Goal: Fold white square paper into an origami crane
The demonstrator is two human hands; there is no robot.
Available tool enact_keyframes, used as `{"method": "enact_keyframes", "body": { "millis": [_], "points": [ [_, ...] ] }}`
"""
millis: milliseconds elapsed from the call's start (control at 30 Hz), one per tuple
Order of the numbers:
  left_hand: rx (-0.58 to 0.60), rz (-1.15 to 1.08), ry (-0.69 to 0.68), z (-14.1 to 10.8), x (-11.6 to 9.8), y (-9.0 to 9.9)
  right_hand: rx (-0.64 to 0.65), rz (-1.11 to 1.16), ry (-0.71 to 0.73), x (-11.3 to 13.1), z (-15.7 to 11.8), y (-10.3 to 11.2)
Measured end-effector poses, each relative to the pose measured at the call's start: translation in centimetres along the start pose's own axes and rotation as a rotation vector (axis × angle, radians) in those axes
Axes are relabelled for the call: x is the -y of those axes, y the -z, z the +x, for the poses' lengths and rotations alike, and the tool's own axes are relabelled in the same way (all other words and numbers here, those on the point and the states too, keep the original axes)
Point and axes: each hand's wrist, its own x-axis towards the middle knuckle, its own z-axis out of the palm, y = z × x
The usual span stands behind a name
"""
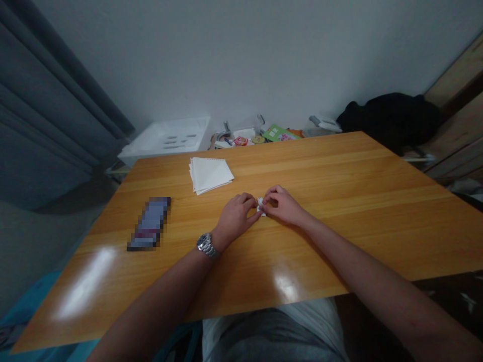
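Note:
Between my two hands, near the middle of the table, is a small crumpled piece of white paper [260, 202]. My left hand [237, 213], with a metal watch [206, 245] on its wrist, pinches the paper from the left. From the right, the thumb and fingers of my right hand [284, 204] close on the same piece. The fingertips hide part of it, so its exact shape is unclear. A stack of white paper sheets [210, 174] lies beyond my left hand.
A pixelated phone-like device [150, 223] lies left on the wooden table [339, 181]. Behind the table's far edge are a white plastic tray [169, 134], a green booklet [278, 133] among small items, and a black cloth-like bundle [392, 118]. A grey curtain [49, 100] hangs left.

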Motion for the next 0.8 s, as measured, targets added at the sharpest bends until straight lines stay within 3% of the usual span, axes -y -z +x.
{"method": "enact_keyframes", "body": {
  "millis": [267,800],
  "points": [
    [-0.047,-0.093,0.037,0.0,0.7,-0.5,0.1,0.07,0.05,-0.5,-0.3,0.8],
    [-0.02,-0.215,-0.017,0.1,1.6,-0.4,0.058,-0.014,0.104,0.3,-0.5,0.7]
  ]
}}
